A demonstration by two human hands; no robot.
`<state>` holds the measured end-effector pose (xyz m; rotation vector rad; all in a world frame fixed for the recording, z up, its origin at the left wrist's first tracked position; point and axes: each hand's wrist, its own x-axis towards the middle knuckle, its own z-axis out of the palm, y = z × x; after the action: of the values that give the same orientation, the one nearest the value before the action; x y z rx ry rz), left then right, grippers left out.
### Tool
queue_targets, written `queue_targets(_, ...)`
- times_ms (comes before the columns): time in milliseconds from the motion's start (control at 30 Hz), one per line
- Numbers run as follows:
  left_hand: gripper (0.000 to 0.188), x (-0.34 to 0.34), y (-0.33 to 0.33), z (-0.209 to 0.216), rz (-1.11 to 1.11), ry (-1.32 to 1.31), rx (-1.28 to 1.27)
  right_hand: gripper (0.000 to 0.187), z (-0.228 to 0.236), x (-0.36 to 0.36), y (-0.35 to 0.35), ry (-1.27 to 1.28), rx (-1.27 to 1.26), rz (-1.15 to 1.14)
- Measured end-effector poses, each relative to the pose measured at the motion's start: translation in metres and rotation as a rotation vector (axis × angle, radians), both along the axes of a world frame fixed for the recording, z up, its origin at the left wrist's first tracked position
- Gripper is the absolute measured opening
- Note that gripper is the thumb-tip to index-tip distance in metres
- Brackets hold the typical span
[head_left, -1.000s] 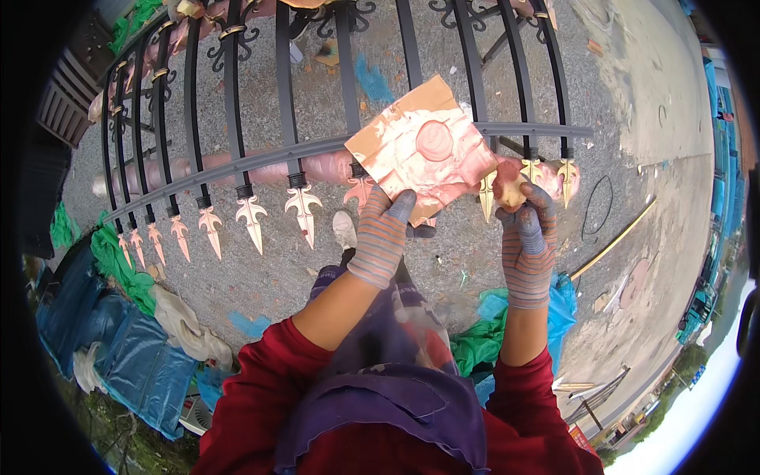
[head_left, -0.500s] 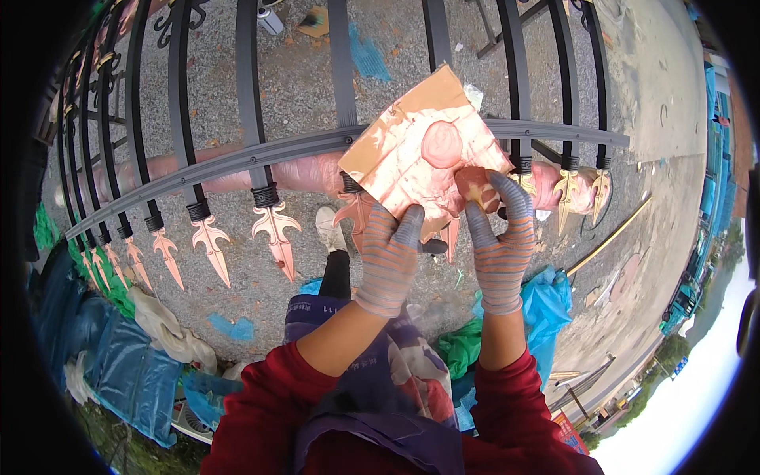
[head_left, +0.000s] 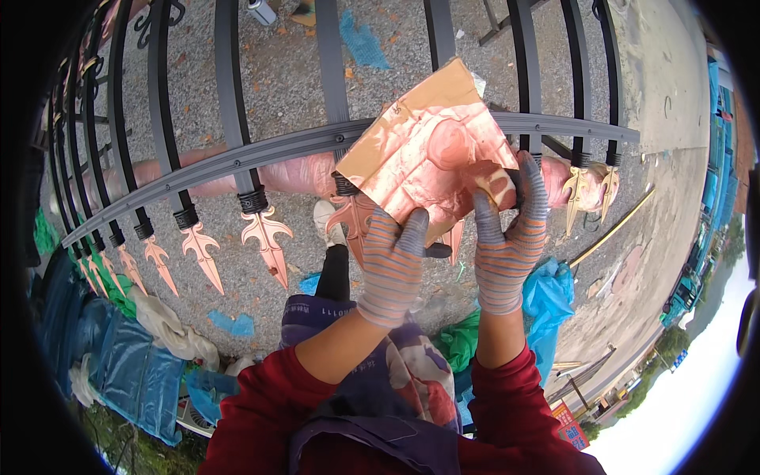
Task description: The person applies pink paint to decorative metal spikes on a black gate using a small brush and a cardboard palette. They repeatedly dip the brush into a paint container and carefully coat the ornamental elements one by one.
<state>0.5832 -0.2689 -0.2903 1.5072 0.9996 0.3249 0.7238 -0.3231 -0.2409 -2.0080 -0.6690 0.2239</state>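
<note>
The left hand (head_left: 394, 261), in a striped glove, grips the near edge of a piece of cardboard (head_left: 427, 146), thumb on top. The right hand (head_left: 511, 241), gloved alike, pinches a sponge (head_left: 492, 182) stained pink and cream between thumb and fingers. The sponge overlaps the cardboard's right part; whether it touches cannot be told. Wet-looking pink paint covers most of the cardboard, with a round pink patch near the middle and bare tan at the far corner. Beneath lies a gate's curved rail (head_left: 297, 142), crossed by dark bars (head_left: 332, 67) that end in spearheads toward the person. The spearheads (head_left: 266, 237) on the left are pink; those (head_left: 574, 194) at the far right are gold. A pink-wrapped roll (head_left: 289, 176) runs under the bars. Farther out are a white shoe (head_left: 326, 222), a blue bag (head_left: 548, 297), green cloth (head_left: 459, 344), a yellow stick (head_left: 613, 229) and, at the top, a can (head_left: 261, 11).
</note>
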Motion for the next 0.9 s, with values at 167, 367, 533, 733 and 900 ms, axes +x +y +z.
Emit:
queue_targets(167,0.037,-0.003,-0.009,-0.004,0.030,-0.038,0.042,0.044,0.001,0.000,0.002,-0.020,-0.079,-0.013)
queue_targets(367,0.033,0.014,-0.005,0.022,0.189,-0.090,-0.192,0.036,0.004,0.001,-0.014,-0.094,-0.180,0.014)
queue_targets(533,0.030,0.002,-0.014,0.016,0.005,0.037,0.066,0.032,0.006,0.000,-0.013,-0.180,-0.185,0.096)
queue_targets(733,0.024,0.000,-0.018,0.019,-0.139,0.098,0.344,0.030,0.006,0.004,-0.020,-0.137,-0.127,0.069)
queue_targets(900,0.033,-0.006,-0.021,0.017,-0.307,0.213,0.672,0.028,0.013,0.003,-0.039,-0.121,-0.205,0.095)
